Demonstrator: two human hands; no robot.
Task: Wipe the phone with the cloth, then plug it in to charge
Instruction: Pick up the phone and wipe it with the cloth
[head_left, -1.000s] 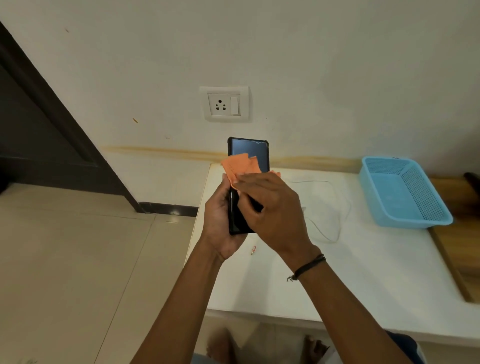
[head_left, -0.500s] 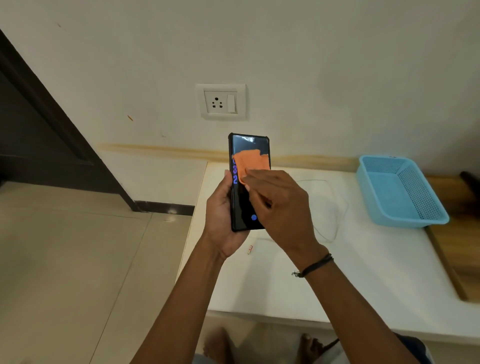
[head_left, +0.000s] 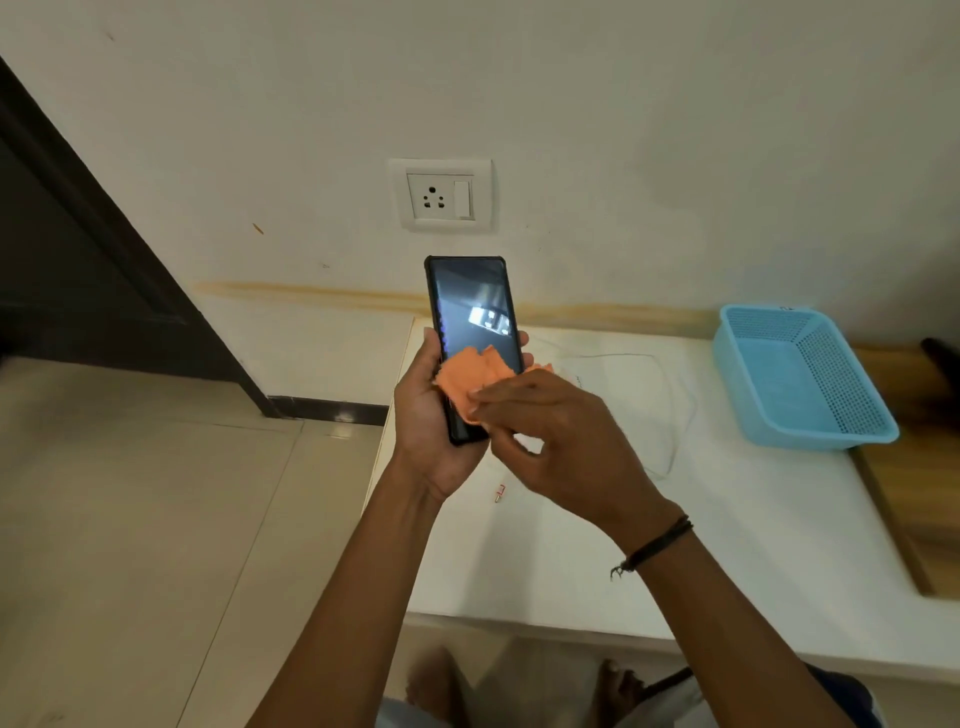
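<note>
Phone (head_left: 475, 322) is held upright at the centre of the frame, above the white desk's (head_left: 727, 545) left edge, the left hand (head_left: 423, 415) closed around its lower half. Orange cloth (head_left: 475, 376) is pressed against the lower screen by the right hand's (head_left: 561, 441) closed fingers. Wall socket (head_left: 440, 195) is seen just above; blue basket (head_left: 802, 376) sits at the right.
</note>
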